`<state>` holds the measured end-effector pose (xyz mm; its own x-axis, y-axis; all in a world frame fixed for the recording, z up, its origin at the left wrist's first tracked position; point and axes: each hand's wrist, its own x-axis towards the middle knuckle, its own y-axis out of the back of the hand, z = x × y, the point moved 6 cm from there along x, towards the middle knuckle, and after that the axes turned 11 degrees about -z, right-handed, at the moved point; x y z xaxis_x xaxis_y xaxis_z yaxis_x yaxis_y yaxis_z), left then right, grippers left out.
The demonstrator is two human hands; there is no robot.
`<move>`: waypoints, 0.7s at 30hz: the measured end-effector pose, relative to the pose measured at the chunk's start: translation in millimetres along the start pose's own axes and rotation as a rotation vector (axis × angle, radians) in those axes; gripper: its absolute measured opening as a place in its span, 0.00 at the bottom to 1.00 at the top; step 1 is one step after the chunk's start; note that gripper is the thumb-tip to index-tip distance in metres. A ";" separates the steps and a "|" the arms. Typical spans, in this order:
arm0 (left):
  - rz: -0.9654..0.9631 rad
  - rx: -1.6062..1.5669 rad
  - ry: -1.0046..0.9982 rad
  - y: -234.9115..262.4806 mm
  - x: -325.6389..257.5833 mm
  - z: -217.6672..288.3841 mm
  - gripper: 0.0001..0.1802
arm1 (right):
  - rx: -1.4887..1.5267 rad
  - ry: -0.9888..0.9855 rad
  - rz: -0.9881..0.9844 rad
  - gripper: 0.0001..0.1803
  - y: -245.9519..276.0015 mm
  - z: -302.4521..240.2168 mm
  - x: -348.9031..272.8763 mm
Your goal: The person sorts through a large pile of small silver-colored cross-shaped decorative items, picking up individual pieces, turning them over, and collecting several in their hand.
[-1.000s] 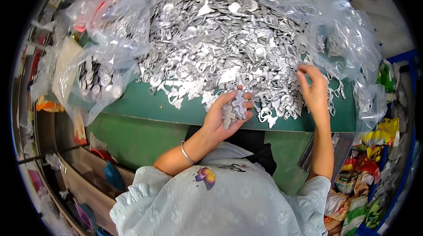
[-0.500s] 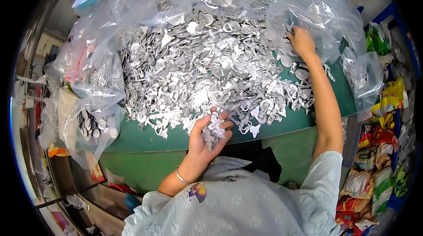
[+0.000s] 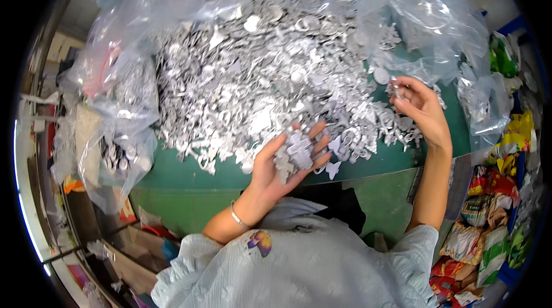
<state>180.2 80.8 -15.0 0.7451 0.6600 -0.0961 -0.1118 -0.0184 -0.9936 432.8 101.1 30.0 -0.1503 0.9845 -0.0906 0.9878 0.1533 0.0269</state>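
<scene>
A big heap of small silver metal pieces covers the green table. My left hand is palm up at the heap's near edge and cups a small stack of silver pieces. My right hand is raised at the heap's right edge and pinches one small silver piece between its fingertips.
Clear plastic bags with more silver pieces lie around the heap at the left, back and right. Colourful packets are piled at the right of the table. Boxes and clutter sit on the floor at the lower left.
My right hand reached far into the heap, then drew back to its right edge with a piece pinched. My left hand stayed palm up with its stack.
</scene>
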 end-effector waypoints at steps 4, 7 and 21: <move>-0.109 -0.013 0.021 -4.8 8.8 -6.2 0.17 | 0.294 0.011 -0.132 0.20 -35.2 7.7 -9.8; -0.128 -0.026 0.032 -6.1 7.8 -7.3 0.18 | 0.382 -0.032 -0.229 0.20 -58.5 7.8 -13.4; -0.085 0.118 0.040 -9.7 1.4 -5.2 0.25 | -0.469 0.209 -0.074 0.17 -146.6 -20.8 -17.4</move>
<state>185.7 78.0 -5.8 0.7802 0.6253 -0.0170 -0.1221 0.1256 -0.9845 289.8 63.2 48.3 -0.2717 0.9582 0.0899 0.8569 0.1983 0.4758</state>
